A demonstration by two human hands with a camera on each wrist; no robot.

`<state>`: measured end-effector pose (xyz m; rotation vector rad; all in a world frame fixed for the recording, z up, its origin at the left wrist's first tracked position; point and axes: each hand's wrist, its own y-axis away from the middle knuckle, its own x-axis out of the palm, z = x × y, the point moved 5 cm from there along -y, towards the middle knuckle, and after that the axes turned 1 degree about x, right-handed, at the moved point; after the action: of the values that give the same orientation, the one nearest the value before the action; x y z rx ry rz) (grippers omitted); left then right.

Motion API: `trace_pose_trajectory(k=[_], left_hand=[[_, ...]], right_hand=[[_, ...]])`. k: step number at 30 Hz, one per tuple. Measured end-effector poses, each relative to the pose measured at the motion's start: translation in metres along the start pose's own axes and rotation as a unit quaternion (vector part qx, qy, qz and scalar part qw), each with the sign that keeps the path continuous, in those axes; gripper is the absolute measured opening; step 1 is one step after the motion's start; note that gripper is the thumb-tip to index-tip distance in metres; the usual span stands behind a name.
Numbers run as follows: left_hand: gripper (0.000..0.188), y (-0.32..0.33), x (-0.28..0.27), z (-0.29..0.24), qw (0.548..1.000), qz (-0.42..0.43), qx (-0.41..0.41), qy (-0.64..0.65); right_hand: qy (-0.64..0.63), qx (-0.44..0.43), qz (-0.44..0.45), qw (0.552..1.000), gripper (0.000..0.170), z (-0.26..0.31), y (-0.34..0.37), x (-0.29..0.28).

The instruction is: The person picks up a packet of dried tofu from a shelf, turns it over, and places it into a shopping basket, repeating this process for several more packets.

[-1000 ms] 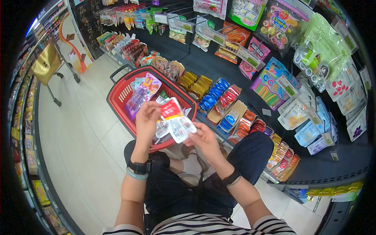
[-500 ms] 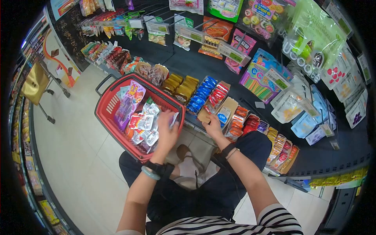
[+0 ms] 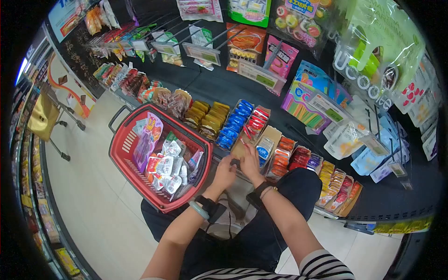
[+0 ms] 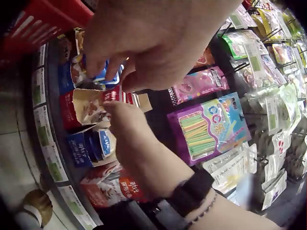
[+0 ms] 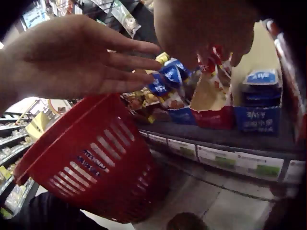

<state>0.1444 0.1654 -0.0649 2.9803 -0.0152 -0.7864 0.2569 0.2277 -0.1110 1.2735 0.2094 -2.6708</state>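
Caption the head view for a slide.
Right hand at a cardboard box of red-wrapped snacks, left hand close by, a red basket of packets alongside.

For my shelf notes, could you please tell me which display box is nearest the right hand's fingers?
The red-fronted box between two blue-fronted ones: the right hand has its fingers at red packets, and both neighbours hold blue packets.

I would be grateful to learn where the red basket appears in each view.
Head: red basket left of centre, seen from above.
Left wrist: red basket in the top left corner, partly cut off.
Right wrist: red basket at lower left, large, outer wall showing.
Shared landmark: the carton of red packets between two cartons of blue packets, seen in all three views.
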Motion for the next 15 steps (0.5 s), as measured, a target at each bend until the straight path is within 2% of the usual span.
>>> trace_pose_trajectory(k=[2, 3, 5, 6, 7, 9, 10, 11, 13, 15], left_hand=[[0.043, -0.003, -0.003, 0.010, 0.997, -0.069, 0.036, -0.001], [0.043, -0.002, -0.003, 0.004, 0.997, -0.066, 0.037, 0.000], [0.050, 0.002, -0.014, -0.017, 0.988, -0.133, 0.069, 0.021], [0.056, 0.001, -0.016, -0.019, 0.980, -0.162, 0.113, -0.022], [0.056, 0.002, -0.019, -0.022, 0.980, -0.163, 0.114, -0.020], [0.054, 0.009, -0.032, -0.034, 0.970, -0.167, 0.130, 0.118], [0.046, 0.019, -0.042, -0.048, 0.977, -0.149, 0.077, 0.129], [0.046, 0.022, -0.046, -0.045, 0.977, -0.151, 0.077, 0.131], [0.033, 0.033, -0.059, -0.047, 0.964, -0.185, 0.117, 0.148], [0.019, 0.048, -0.068, -0.048, 0.919, -0.158, 0.050, 0.357]], right_hand=[[-0.041, -0.060, -0.096, 0.993, 0.045, 0.023, 0.006, -0.021], [-0.039, -0.057, -0.098, 0.993, 0.045, 0.034, 0.011, -0.029], [-0.168, -0.079, -0.146, 0.972, 0.035, 0.060, 0.024, -0.053], [-0.224, -0.071, -0.142, 0.962, 0.032, 0.071, 0.032, -0.059], [-0.221, -0.072, -0.142, 0.962, 0.032, 0.084, 0.041, -0.071], [-0.279, -0.155, -0.072, 0.945, 0.028, 0.115, 0.059, -0.088], [-0.287, -0.197, -0.080, 0.934, 0.024, 0.122, 0.065, -0.091], [-0.285, -0.200, -0.078, 0.934, 0.024, 0.126, 0.071, -0.095], [-0.265, -0.203, -0.137, 0.933, 0.024, 0.135, 0.085, -0.114], [-0.223, -0.134, -0.233, 0.937, 0.026, 0.124, 0.095, -0.120]])
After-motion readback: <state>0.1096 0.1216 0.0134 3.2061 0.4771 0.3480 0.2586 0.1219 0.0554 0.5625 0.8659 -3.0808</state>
